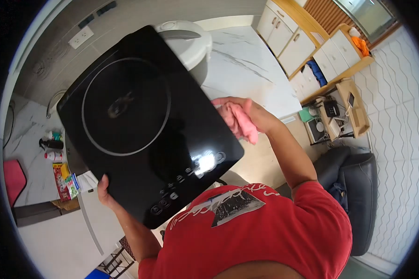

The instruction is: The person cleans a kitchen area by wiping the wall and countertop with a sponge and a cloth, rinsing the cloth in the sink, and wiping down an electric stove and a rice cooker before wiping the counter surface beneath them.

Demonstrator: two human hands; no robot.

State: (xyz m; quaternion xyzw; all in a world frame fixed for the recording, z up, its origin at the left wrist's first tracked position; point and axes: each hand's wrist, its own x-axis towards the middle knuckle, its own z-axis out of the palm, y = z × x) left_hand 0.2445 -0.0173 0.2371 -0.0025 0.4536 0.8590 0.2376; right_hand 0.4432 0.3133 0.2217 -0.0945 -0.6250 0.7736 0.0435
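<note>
A black induction cooktop [139, 176] is held up and tilted in front of my chest, its glass top facing me. A pale ring and a brownish smudge mark the glass, and touch symbols line its lower edge. My left hand [106, 193] grips the cooktop's lower left edge, thumb on top and fingers hidden beneath. At the opposite edge, my right hand [256, 114] is closed around a crumpled pink cloth [239, 122]. Its fingertips are partly hidden by the cooktop, so I cannot tell whether they also support it.
Behind the cooktop, a white rice cooker [186, 46] stands on a marbled counter [246, 60]. Bottles and packets [60, 179] lie near a faucet [53, 102] on the left. A black chair [358, 195] and a small shelf [330, 116] are to the right.
</note>
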